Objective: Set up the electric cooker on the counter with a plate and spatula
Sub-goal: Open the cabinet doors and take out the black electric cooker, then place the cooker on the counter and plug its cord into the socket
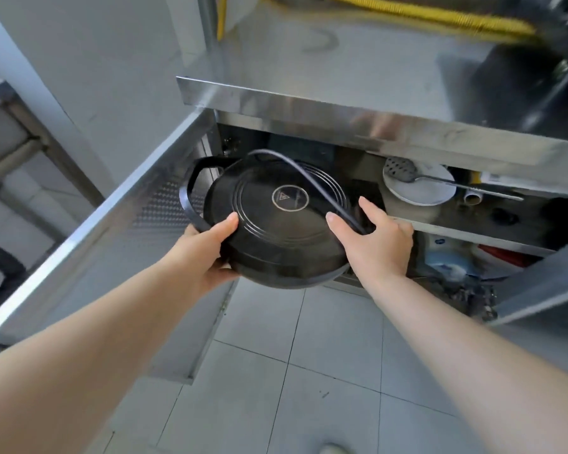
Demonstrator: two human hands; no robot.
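We are early in the job: our two hands have the black electric cooker (276,221) tilted at the mouth of the open cabinet (309,149) under the steel counter (358,70), and nothing has been set on the counter top yet, as far as we can see. Our left hand (207,250) grips the cooker's near left edge, thumb laid flat on its ringed top and the other fingers curled underneath out of sight. Our right hand (377,240) holds the right edge, thumb on the top face and fingers wrapped round the side, pinning the dark power cord (309,181) that loops across the top. The cooker's loop handle (194,191) sticks out on the left, close to the swung-open cabinet door (95,240). The cooker looks clear of the shelf, held in the air above the tiled floor (309,371), though we cannot tell whether its far edge touches anything inside. Still to do, we judge, is lifting it up onto the counter, then fetching the white plate (433,191) and the perforated metal spatula (404,170), which lies across that plate on the upper shelf to the right of the cooker. Bottles and packets (450,257) crowd the lower shelf beneath them, so we would lift the plate out carefully.
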